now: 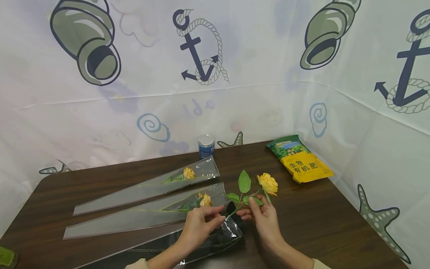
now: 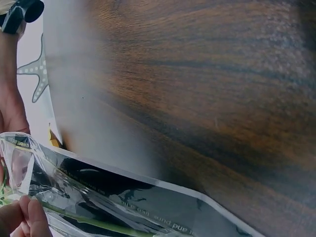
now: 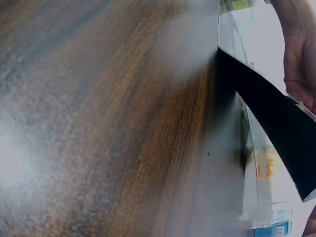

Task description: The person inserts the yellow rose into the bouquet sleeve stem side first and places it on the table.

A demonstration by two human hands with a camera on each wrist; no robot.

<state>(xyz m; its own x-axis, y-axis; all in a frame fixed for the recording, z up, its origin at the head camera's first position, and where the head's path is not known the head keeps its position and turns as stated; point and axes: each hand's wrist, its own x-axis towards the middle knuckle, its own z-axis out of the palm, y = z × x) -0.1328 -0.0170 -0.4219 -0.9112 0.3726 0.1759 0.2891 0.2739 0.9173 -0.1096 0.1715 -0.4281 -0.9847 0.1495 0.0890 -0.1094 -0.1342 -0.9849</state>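
Note:
A yellow rose (image 1: 268,184) with green leaves tilts up to the right. My right hand (image 1: 267,220) holds it by the stem just below the bloom. The stem's lower part runs into the mouth of a black-and-clear flower sleeve (image 1: 201,250); it shows as a green line through the plastic in the left wrist view. With thumb and fingertips, my left hand (image 1: 198,226) pinches the sleeve (image 2: 123,197) near its mouth, close to the stem. In the right wrist view, the sleeve's black side (image 3: 266,113) covers part of the hands.
Two clear sleeves, a farther one (image 1: 134,194) and a nearer one (image 1: 141,220), lie on the brown table (image 1: 322,224), each with a yellow rose inside. Behind them stand a blue can (image 1: 206,146) and a yellow-green bag (image 1: 300,160). A green object (image 1: 6,257) is at the lower left.

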